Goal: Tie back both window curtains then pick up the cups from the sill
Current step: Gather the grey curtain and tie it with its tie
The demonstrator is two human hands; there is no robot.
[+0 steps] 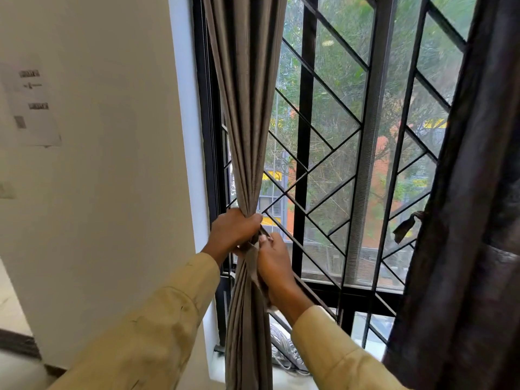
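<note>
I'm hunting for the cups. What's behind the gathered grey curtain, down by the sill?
Behind the curtain show the black window grille and, on the sill, a coiled grey bundle. No cup shows; the folds hide the sill behind them.

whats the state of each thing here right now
left curtain, gathered into a tight bunch
left hand, grips the bunched curtain
right hand, pinches the tie strap
tie strap, held against the bunch, no knot visible
right curtain, drawn aside, a strap end sticking out
</note>
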